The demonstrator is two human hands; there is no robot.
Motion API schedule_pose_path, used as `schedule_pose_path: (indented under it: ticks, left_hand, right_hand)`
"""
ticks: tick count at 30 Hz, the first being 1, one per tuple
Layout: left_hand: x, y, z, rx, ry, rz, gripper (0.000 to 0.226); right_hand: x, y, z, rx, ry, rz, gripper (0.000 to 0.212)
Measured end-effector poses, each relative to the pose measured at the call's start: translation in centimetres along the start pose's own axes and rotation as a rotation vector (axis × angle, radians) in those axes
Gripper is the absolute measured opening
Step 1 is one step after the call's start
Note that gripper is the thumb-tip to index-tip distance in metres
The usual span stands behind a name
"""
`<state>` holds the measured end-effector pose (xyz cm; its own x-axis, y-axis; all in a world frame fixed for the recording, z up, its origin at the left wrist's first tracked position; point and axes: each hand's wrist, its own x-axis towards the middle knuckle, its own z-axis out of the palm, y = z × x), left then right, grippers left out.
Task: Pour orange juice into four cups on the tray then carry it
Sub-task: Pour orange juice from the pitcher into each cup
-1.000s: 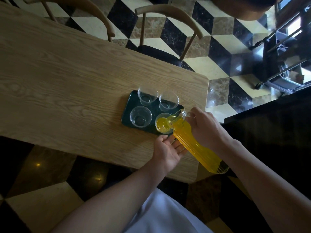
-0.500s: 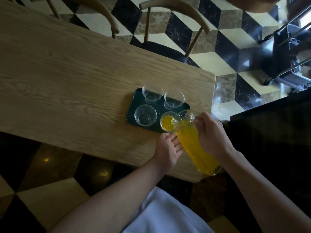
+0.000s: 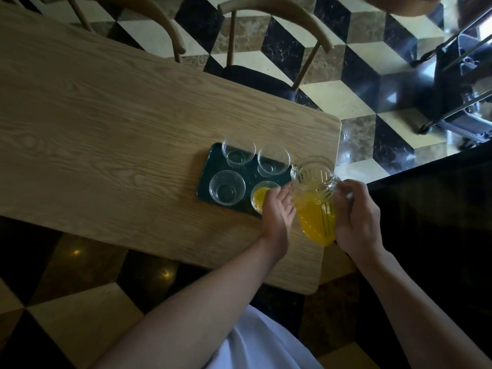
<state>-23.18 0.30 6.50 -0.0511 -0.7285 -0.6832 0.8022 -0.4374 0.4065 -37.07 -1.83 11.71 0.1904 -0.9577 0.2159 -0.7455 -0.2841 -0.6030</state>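
A dark green tray (image 3: 206, 179) lies near the right end of the wooden table (image 3: 106, 129). On it stand clear cups: the near-right cup (image 3: 259, 197) holds orange juice, while the near-left cup (image 3: 226, 187), far-left cup (image 3: 238, 153) and far-right cup (image 3: 273, 162) look empty. My right hand (image 3: 356, 222) grips the handle of a ribbed glass jug (image 3: 314, 203) of orange juice, held nearly upright just right of the tray. My left hand (image 3: 278, 211) lies with straight fingers against the jug's side, partly covering the juice cup.
Two wooden chairs (image 3: 271, 41) stand at the table's far side on a checkered tile floor. The table's right edge (image 3: 338, 145) is close to the tray. A dark counter (image 3: 439, 209) and a wheeled metal cart (image 3: 463, 83) are to the right.
The jug has tipped back from pouring into the near-right cup to nearly upright and has risen. My left hand has shifted up along its side, toward the tray.
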Motion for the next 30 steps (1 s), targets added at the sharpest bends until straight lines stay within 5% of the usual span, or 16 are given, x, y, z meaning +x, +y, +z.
schedule_pose_path:
  ticks: [11,30]
  left_hand:
    - [2.7,1.3,2.7,-0.205,0.087,-0.146,0.072]
    - [5.5,1.5,4.4,-0.337,0.112,-0.265,0.066]
  right_hand:
    - [5.4,2.3,0.9,-0.150,-0.259,-0.078,0.025]
    - [12.3,2.4,1.3,-0.248,-0.478,-0.067,0.015]
